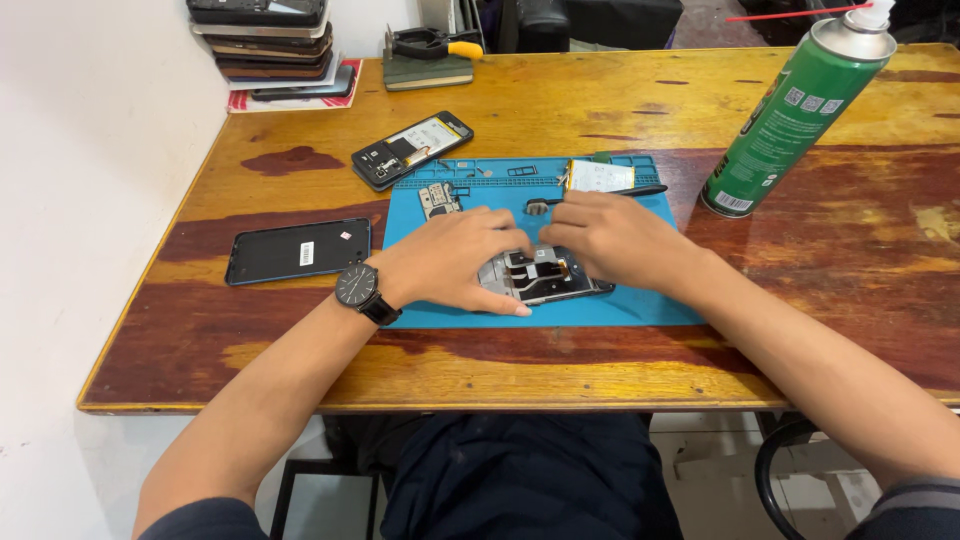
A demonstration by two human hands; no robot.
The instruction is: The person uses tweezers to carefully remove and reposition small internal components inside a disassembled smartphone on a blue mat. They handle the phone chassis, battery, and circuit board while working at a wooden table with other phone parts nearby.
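An opened phone (540, 277) with its inner boards showing lies on a blue work mat (640, 300). My left hand (455, 260), with a black watch on its wrist, rests over the phone's left half and holds it down. My right hand (610, 235) covers the phone's upper right part, fingers curled onto it. A thin black tool (600, 194) lies just behind the fingers of my right hand; I cannot tell whether they touch it.
A green spray can (790, 110) stands at the right. A phone back cover (298, 250) and another opened phone (411, 149) lie to the left on the wooden table (500, 370). A stack of phones (270, 45) and pliers (435, 42) sit at the back.
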